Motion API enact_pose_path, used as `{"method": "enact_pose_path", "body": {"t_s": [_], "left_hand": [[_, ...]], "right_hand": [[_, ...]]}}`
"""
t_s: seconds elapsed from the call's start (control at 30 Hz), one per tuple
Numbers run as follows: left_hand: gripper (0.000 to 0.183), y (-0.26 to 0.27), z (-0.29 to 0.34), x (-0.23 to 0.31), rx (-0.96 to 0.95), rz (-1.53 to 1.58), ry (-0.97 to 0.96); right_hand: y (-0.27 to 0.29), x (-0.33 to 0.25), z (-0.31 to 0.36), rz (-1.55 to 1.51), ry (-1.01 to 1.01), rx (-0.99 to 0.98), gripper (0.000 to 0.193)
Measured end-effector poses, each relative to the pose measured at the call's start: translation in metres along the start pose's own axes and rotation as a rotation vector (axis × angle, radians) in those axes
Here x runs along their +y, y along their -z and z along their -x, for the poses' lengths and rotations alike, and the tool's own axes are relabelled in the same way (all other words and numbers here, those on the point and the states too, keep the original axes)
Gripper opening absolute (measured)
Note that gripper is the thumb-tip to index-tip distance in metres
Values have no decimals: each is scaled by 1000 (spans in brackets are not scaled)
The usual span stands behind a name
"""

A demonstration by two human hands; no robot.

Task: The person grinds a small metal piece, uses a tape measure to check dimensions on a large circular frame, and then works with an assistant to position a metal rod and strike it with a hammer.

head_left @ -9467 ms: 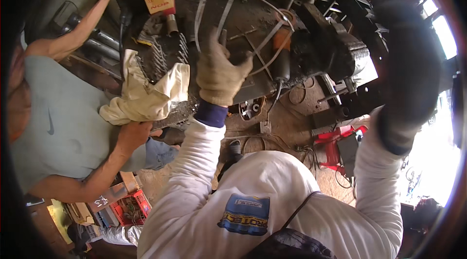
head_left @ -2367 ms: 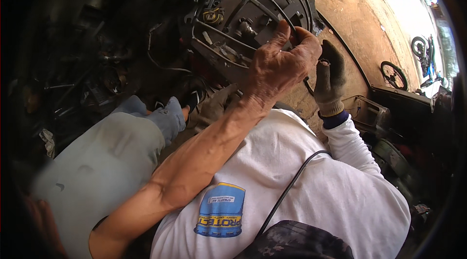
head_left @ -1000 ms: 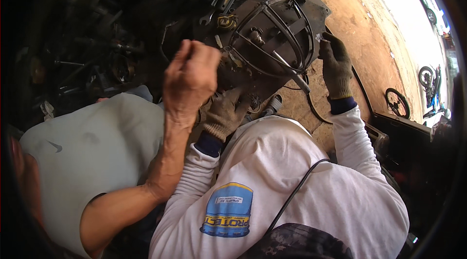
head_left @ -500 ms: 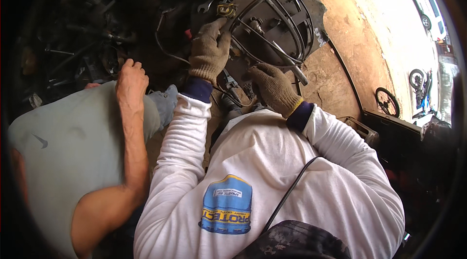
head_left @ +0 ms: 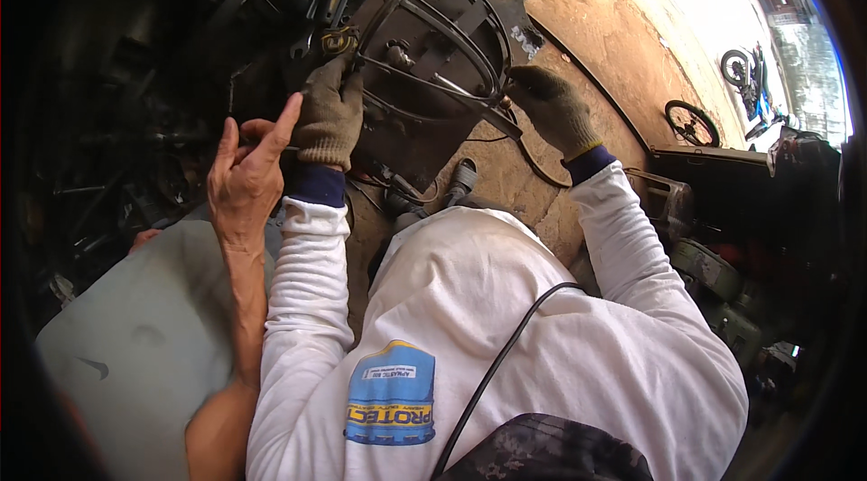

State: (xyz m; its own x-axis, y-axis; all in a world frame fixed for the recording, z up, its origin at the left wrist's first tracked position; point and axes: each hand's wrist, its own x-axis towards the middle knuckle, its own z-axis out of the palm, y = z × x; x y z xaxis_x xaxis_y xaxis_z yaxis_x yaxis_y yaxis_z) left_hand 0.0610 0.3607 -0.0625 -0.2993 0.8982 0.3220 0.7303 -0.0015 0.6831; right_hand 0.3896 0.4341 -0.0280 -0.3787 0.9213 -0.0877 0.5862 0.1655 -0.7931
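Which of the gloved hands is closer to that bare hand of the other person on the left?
Left. The left hand grips the dark wire-framed part right beside the co-worker's bare hand, nearly touching its raised finger. The right hand is at the frame's far side, well away.

Both hands up on the wire cage, co-worker's hand off to the left

Left hand [head_left: 327, 115] sits on the left edge of the wire cage [head_left: 432, 38], fingertips touching the bars, and the yellow clip [head_left: 338, 41] is just above those fingers. Right hand [head_left: 553, 106] is at the cage's right edge, its fingers on the cable [head_left: 533, 167] that loops down below them. Co-worker's bare hand [head_left: 246, 174] is just left of the left-hand fingers. 2 connectors [head_left: 459, 181] lie below the cage, between both wrists.
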Motion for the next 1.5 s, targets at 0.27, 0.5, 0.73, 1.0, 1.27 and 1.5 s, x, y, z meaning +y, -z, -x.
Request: {"method": "enact_pose_path", "body": {"t_s": [0.27,0.5,0.73,1.0,1.27,1.5], "left_hand": [[31,0,3,-7,5,-186,-29],[25,4,1,6,50,46,34],[25,13,-5,19,20,-49,-17],[26,8,-4,6,35,-4,2],[25,12,-6,11,21,10,56],[20,19,-14,24,-2,-56,57]], "right_hand": [[-8,9,-15,-200,-118,-102,25],[-12,7,-17,-270,-135,-105,24],[-11,11,-15,-381,-169,-110,22],[-26,-8,42,326,16,-48,37],[-29,-34,32,413,-22,-223,37],[-44,4,24,198,22,-192,35]]}}
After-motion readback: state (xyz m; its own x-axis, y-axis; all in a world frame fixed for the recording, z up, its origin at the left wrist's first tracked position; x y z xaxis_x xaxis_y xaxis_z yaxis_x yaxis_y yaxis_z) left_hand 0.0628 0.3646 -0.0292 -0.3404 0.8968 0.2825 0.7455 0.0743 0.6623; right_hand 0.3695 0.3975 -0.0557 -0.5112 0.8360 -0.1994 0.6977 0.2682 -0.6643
